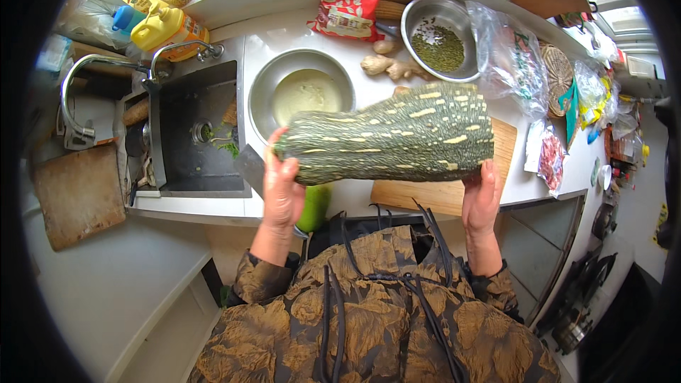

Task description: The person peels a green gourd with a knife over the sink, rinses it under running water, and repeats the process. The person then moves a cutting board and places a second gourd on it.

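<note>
A big dark-green squash (390, 138) with pale yellow flecks lies sideways across my view, lifted above the counter. Its narrow end is gripped by my left hand (282, 188), while my right hand (482, 198) holds the wide end from below. Beneath the squash, a wooden cutting board (433, 195) rests on the counter. Behind its narrow end stands a metal bowl (261, 92) containing something pale and wet. Below my left hand shows a smooth bright-green rounded thing (316, 206), partly hidden. A flat grey blade (250, 168) sticks out beside my left hand.
A black sink (198, 99) with a curved faucet (74, 78) is at left, a wooden board (78, 195) beyond it. Toward the back are a yellow jug (167, 28), red bag (355, 0), ginger (394, 65) and a metal bowl (464, 14) of small green beans. Plastic bags (521, 64) lie at right.
</note>
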A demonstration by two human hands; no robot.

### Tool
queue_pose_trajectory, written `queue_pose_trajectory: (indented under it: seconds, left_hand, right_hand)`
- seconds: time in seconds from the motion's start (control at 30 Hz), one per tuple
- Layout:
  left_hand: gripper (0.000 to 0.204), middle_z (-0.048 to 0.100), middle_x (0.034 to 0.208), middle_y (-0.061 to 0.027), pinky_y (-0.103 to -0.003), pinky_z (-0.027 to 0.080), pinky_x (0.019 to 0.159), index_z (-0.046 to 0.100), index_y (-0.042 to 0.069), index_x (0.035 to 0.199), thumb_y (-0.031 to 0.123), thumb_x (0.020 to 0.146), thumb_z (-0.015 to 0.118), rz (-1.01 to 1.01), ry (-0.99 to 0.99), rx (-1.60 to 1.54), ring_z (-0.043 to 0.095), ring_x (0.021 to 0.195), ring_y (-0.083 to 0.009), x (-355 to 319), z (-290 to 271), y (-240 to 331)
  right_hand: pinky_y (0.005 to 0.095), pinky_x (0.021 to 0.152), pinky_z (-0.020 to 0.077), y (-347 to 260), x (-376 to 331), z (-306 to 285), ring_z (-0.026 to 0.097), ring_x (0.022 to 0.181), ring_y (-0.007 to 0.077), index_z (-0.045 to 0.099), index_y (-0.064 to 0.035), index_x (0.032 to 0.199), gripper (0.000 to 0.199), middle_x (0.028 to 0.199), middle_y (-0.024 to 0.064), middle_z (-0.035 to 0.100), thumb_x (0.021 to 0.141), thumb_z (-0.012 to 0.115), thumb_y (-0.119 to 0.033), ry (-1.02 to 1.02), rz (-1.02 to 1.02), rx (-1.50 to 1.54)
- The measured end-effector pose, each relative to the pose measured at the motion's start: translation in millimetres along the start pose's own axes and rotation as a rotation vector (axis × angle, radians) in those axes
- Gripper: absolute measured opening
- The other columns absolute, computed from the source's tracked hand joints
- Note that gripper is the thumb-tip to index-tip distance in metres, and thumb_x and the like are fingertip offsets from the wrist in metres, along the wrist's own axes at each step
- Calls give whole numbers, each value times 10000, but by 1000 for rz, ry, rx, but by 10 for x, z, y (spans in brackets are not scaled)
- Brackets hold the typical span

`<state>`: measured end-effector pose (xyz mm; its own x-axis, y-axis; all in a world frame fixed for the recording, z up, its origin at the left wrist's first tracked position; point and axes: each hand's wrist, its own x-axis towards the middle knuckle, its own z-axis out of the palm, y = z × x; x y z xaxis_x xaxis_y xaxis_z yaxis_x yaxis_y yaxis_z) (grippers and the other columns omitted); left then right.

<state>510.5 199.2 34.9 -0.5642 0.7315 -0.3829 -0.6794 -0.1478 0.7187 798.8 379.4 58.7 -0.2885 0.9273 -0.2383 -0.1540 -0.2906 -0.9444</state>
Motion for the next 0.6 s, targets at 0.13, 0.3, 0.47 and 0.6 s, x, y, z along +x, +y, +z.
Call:
queue_pose_trajectory:
  seconds: [0.13,0.3,0.47,0.6]
  left_hand:
    - [605,502,1482,-100,-412,475,1125,351,109,1571,168,1045,645,-84,-42,7,540,1333,-221,-159,205,-727]
    - [563,559,1412,-73,-390,526,1038,385,138,1537,247,1062,667,-166,-19,30,580,1264,-189,-181,275,-1410]
    - [697,555,1404,-124,-408,496,1072,370,81,1536,437,1035,698,-88,172,139,557,1278,-218,-174,386,-1830]
    - [760,546,1438,-193,-539,555,1007,353,25,1514,528,1035,661,-275,201,211,617,1250,-314,-292,430,-1753]
  right_hand:
    - [335,981,525,282,-258,-846,614,1135,147,559,4,1416,418,1298,53,638,1137,496,-301,153,77,-25]
    - [335,904,571,422,-240,-1473,646,1104,138,597,-11,1388,416,1247,42,666,1137,513,-332,138,164,-53]
    - [312,866,575,434,-67,-1665,653,1083,135,567,-24,1481,466,1259,57,687,1126,560,-325,81,160,-204]
    - [302,874,547,393,69,-1614,632,1129,118,485,-90,1585,515,1327,50,668,1106,593,-246,33,103,-305]
